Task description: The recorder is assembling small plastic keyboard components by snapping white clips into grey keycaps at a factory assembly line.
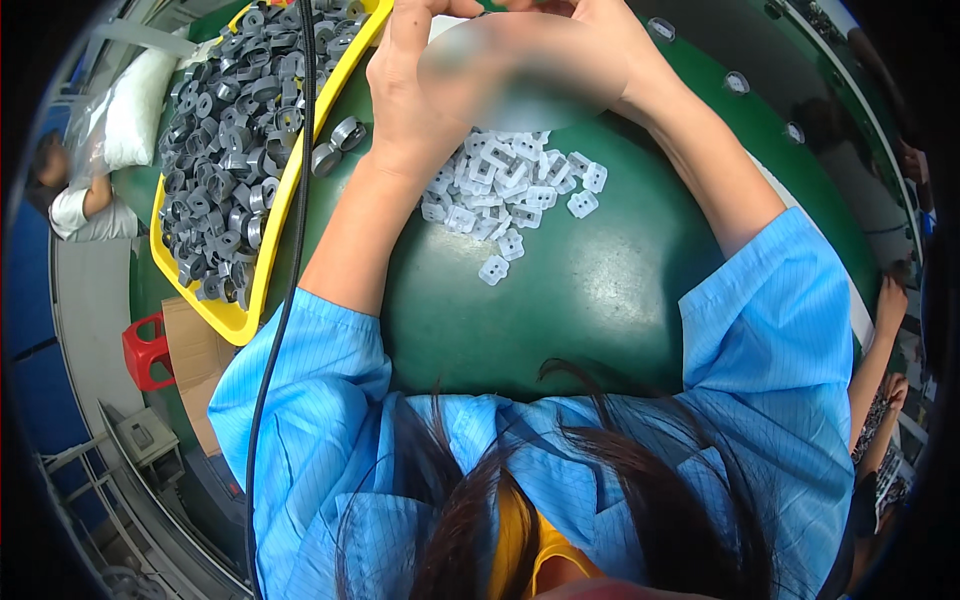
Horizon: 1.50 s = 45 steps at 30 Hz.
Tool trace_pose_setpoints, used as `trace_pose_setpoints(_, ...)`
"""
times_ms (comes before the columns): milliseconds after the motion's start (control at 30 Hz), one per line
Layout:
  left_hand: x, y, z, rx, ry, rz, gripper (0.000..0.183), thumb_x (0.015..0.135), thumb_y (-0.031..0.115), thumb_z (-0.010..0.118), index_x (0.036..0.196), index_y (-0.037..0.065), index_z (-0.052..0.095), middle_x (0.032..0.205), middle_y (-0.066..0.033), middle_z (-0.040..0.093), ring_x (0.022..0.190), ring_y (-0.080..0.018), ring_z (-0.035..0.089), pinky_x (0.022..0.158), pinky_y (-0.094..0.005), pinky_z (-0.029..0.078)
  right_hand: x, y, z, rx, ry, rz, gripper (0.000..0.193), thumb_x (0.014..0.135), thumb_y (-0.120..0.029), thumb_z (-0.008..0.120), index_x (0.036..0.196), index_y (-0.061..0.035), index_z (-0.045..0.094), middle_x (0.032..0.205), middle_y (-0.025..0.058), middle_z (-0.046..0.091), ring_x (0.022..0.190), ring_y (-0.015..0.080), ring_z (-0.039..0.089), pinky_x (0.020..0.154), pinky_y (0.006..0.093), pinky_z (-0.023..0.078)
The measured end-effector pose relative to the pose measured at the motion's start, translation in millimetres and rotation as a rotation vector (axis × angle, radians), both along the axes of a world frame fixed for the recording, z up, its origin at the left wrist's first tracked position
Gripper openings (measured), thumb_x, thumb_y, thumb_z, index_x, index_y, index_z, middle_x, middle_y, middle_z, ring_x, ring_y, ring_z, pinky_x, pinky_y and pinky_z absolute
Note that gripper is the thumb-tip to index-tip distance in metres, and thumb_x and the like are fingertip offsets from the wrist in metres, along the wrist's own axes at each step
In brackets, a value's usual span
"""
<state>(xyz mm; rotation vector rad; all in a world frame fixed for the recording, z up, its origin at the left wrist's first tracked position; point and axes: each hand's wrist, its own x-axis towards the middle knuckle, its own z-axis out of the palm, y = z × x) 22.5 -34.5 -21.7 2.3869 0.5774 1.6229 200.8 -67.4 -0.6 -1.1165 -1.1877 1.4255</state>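
Can see translucent pieces (490, 185) bodyward of the fingers (407, 22), nearer left hand (408, 100) than right hand (622, 55), but cannot tell finger closure.

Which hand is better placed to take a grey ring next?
Left, probably: the left hand is nearer the yellow tray of grey rings; the right hand is farther across. Blur hides what either holds.

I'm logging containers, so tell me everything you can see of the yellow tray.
The yellow tray looks like plastic, with a raised rim and rounded near corners. It lies slantwise at left on the green table, heaped with grey ring-shaped parts. A black cable crosses in front, contact unclear. The picture's top edge cuts it off.
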Motion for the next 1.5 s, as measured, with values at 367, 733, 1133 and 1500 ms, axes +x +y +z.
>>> trace_pose_setpoints(367,-2.0,-4.4,16.9,0.187,0.110,-0.153,0.071,0.065,-0.001,0.081,0.129,0.004,0.052,0.102,-0.0106,0.063,0.097,-0.0266,0.059,0.089,-0.0379,0.045,23.8,3.4,-1.2,-0.182,0.152,0.175,0.010,0.085,-0.009,0.068,0.093,-0.0030,0.065,0.084,0.0069,0.069,0.069,0.0128,0.067,0.064,0.0219,0.056)
trace_pose_setpoints(733,-0.9,-11.8,18.9,0.237,0.111,-0.085,0.072,0.065,0.007,0.082,0.130,0.008,0.051,0.108,-0.0082,0.062,0.102,-0.0284,0.058,0.096,-0.0465,0.037,12.4,-3.9,-6.2,-0.102,0.238,0.158,0.012,0.087,-0.006,0.066,0.098,-0.0009,0.068,0.089,0.0043,0.067,0.076,0.0105,0.065,0.071,0.0233,0.054)
trace_pose_setpoints(1133,-6.4,-1.4,11.0,0.209,-0.013,-0.124,0.067,0.066,0.003,0.083,0.127,0.006,0.055,0.110,-0.0076,0.067,0.102,-0.0227,0.064,0.101,-0.0426,0.040,1.2,-17.6,36.7,0.150,-0.121,0.061,0.020,0.080,0.003,0.067,0.100,0.0034,0.065,0.089,0.0070,0.068,0.077,0.0110,0.063,0.070,0.0236,0.051)
trace_pose_setpoints(1500,-67.5,-24.2,28.8,0.091,0.526,0.384,0.023,0.076,0.017,0.077,0.095,0.007,0.069,0.112,-0.0110,0.060,0.106,-0.0328,0.054,0.092,-0.0426,0.042,45.8,22.2,-19.9,-0.027,-0.141,-0.210,0.012,0.078,-0.004,0.066,0.090,-0.0035,0.062,0.076,0.0042,0.062,0.067,0.0122,0.056,0.062,0.0242,0.046)
